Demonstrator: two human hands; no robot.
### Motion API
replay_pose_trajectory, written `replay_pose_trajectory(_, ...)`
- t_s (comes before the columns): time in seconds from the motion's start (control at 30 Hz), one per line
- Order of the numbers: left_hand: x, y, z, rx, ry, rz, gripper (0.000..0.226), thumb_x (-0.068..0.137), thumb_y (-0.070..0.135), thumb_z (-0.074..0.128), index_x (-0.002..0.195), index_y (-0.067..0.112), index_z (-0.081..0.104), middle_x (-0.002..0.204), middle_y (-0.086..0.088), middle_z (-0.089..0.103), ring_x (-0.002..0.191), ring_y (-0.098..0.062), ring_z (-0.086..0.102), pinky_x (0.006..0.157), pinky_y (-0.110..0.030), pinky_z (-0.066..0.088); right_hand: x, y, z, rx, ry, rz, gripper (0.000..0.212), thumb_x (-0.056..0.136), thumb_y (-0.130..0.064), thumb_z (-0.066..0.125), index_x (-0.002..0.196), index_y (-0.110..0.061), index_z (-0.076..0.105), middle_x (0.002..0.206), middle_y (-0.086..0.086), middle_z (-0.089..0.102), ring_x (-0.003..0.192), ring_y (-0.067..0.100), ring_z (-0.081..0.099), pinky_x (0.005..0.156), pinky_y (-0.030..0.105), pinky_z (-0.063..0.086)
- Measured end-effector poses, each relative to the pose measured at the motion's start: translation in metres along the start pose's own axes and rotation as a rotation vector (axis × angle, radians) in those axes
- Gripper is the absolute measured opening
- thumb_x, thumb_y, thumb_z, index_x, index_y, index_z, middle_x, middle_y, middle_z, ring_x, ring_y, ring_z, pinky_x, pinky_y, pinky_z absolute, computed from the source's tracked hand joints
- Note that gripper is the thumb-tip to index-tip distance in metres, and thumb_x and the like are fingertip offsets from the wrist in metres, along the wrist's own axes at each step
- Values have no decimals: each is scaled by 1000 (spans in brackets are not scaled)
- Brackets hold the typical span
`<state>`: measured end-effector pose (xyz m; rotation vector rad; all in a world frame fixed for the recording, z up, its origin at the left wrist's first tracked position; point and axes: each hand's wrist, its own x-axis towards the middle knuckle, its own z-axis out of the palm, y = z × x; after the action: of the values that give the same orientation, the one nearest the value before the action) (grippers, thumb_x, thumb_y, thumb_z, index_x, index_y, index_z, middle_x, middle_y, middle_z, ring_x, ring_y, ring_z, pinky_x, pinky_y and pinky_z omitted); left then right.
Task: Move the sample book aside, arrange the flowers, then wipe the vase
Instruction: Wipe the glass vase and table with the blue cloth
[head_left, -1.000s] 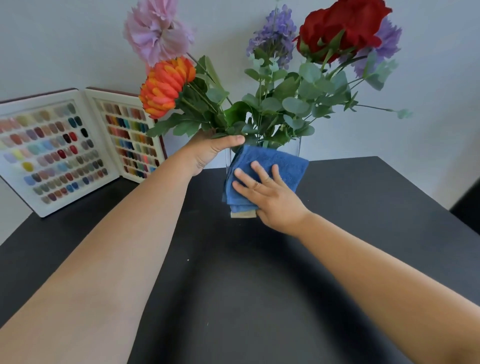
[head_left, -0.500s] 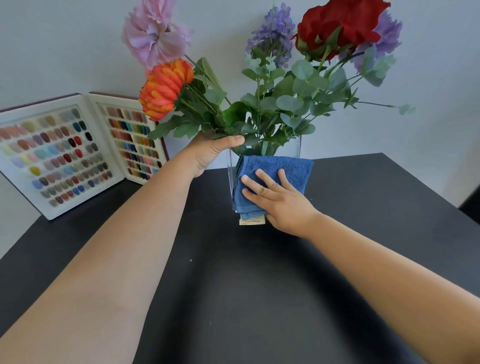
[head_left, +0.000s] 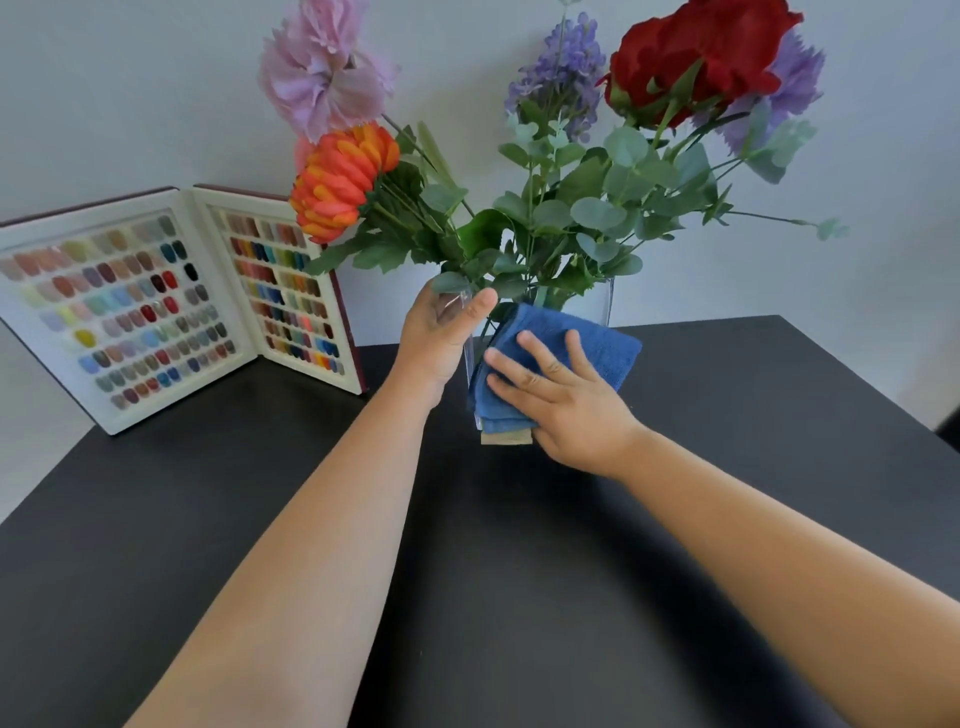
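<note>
— On the black table (head_left: 519, 597), toward twelve o'clock in the head view, what holds what?

— A clear glass vase (head_left: 602, 304) stands there, and the flowers (head_left: 467, 208) rise out of its mouth: a pink bloom (head_left: 322, 67) at eleven o'clock, an orange one (head_left: 340, 179) under it, a lilac spray (head_left: 563, 67) at twelve, a red rose (head_left: 696, 57) and a mauve bloom (head_left: 795, 88) at one, with green leaves packed over the rim.

— And the hands?

— The left hand (head_left: 441, 338) grips the vase's left upper corner, thumb curled across the front edge. The right hand (head_left: 566, 405) lies flat with fingers spread, pressing a folded blue cloth (head_left: 587, 340) against the vase's front face.

— Where is the sample book (head_left: 171, 306)?

— At ten o'clock, standing open against the wall (head_left: 130, 104), well apart from the vase, its two pages filled with rows of coloured chips.

— Anything hard to make out?

— The cloth and hands cover most of the glass; only its right edge and a strip of the left corner show. The stems inside are hidden. A beige tag hangs below the cloth, and I cannot tell what it is. The pink bloom and the rose are cut off at the top edge.
</note>
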<state>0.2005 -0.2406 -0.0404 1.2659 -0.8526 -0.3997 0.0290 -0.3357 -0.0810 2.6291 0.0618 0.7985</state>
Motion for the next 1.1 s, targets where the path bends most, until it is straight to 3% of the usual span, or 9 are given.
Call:
replay_pose_trajectory(0.13, 6, 2, -5, 42, -44, -28, 67, 75, 43, 76, 128, 7, 58, 126, -3, 67, 116, -7, 62, 82, -7, 46, -15, 2, 6, 28, -120, -128, 65, 70, -7, 70, 133, -15, 58, 148, -1, 44, 140, 29, 28, 107, 63, 12)
replay_pose_trajectory(0.3, 8, 1, -5, 55, -40, -28, 74, 71, 48, 75, 128, 6, 56, 126, -6, 67, 119, -15, 61, 100, -26, 43, -28, 27, -2, -26, -136, -69, 68, 66, -8, 75, 131, -19, 60, 144, -2, 49, 136, 27, 39, 104, 68, 11)
replay_pose_trajectory(0.43, 6, 1, 4, 35, 20, -26, 65, 74, 46, 70, 126, 9, 59, 125, -5, 67, 118, -14, 60, 98, -26, 43, -17, 6, 1, 87, -81, -10, 66, 66, -1, 74, 129, -13, 61, 142, 5, 51, 133, 38, 42, 104, 65, 15)
replay_pose_trajectory(0.53, 3, 2, 14, 33, 58, -54, 53, 79, 44, 61, 125, 17, 58, 125, 1, 64, 117, -8, 57, 89, -20, 40, -12, -4, 7, 241, -130, 26, 62, 74, 5, 65, 133, -11, 57, 147, 7, 44, 140, 37, 24, 111, 60, 14)
replay_pose_trajectory(0.6, 1, 3, 20, 33, 69, -104, 44, 80, 47, 57, 119, 26, 56, 120, 10, 62, 112, 1, 53, 84, -19, 37, -13, -1, 9, 294, -227, 26, 61, 82, 3, 56, 140, -15, 49, 152, 2, 36, 143, 28, 6, 116, 51, 2)
replay_pose_trajectory(0.67, 1, 2, 22, 33, 80, -138, 38, 79, 49, 56, 112, 32, 53, 114, 17, 58, 107, 6, 50, 81, -18, 36, -19, 6, 11, 271, -309, -16, 61, 84, 2, 51, 142, -16, 46, 154, -1, 34, 143, 22, 0, 115, 44, -7)
replay_pose_trajectory(0.83, 3, 1, 16, 61, 64, -152, 51, 77, 52, 58, 120, 24, 55, 120, 9, 60, 107, 5, 51, 77, -16, 36, -41, 30, -4, 68, -195, -39, 70, 60, 12, 74, 127, -6, 62, 134, 9, 59, 129, 37, 47, 105, 60, 19)
replay_pose_trajectory(0.93, 6, 2, 15, 84, 38, -129, 62, 77, 52, 57, 129, 18, 56, 131, 1, 61, 120, -11, 54, 87, -22, 39, -32, 26, -2, 144, -86, 10, 71, 58, 19, 69, 126, -1, 62, 131, 14, 60, 125, 41, 49, 104, 63, 21)
replay_pose_trajectory(1.1, 6, 4, 12, 105, 18, -110, 61, 78, 51, 57, 131, 20, 57, 133, 3, 61, 125, -11, 51, 90, -19, 36, -6, 2, 5, 294, -133, -38, 64, 66, 20, 62, 127, 0, 60, 134, 16, 57, 129, 45, 43, 107, 60, 19)
